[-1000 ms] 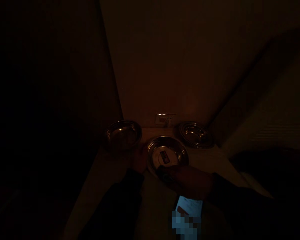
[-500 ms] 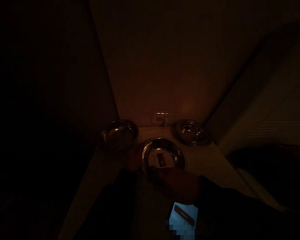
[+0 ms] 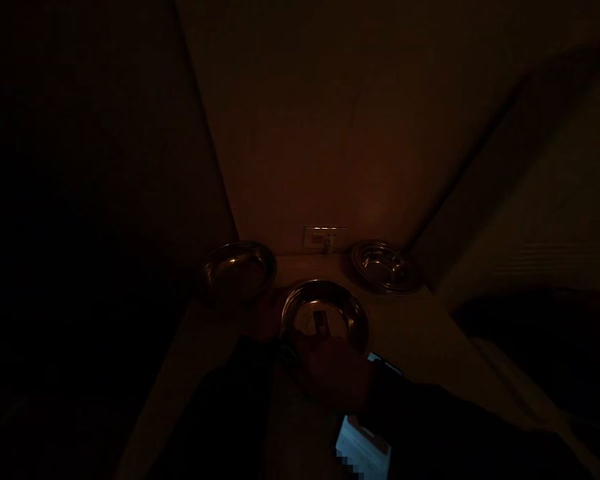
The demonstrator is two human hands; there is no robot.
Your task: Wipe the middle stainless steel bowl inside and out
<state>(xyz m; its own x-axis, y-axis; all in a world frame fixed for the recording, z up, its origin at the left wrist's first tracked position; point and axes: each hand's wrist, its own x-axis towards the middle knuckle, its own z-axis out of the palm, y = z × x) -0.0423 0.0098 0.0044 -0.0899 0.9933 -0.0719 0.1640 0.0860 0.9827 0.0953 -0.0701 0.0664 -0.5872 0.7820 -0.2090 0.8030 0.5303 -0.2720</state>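
Observation:
The scene is very dark. A shiny steel plate [image 3: 347, 308] with a small sticker in its middle lies on a pale surface in front of me. My left hand [image 3: 266, 319] holds its left rim. My right hand [image 3: 333, 363] is curled over the plate's near rim, apparently gripping it. Both arms wear dark sleeves.
A second steel plate [image 3: 237, 270] lies at the back left and a third [image 3: 385, 267] at the back right. A wall socket [image 3: 324, 237] sits on the wall between them. A lit phone screen [image 3: 363, 450] glows near the bottom edge. The pale surface [image 3: 415, 320] ends at walls.
The middle plate has slid a little toward me and to the left with both hands on it. My right hand has moved left along the near rim. The lit screen sits lower in view.

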